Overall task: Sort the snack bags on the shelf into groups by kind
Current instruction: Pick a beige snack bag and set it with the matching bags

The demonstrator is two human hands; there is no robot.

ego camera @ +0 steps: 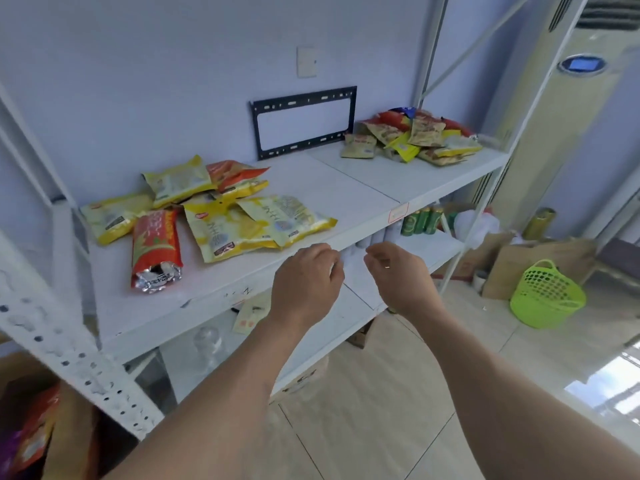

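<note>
Yellow bag (291, 216) just beyond L hand (304, 282) fingers (334, 268), no contact.

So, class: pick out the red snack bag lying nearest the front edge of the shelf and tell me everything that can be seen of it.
The red snack bag is a long glossy packet, red and orange with yellow print, of what looks like foil-lined plastic. Its near end is crumpled and shows silver foil with dark lettering, so it may be open. It lies flat, lengthwise toward the front edge of the white shelf, at the left pile's near side. Its far end touches or slightly overlaps the yellow bags. Neither hand touches it.
</note>
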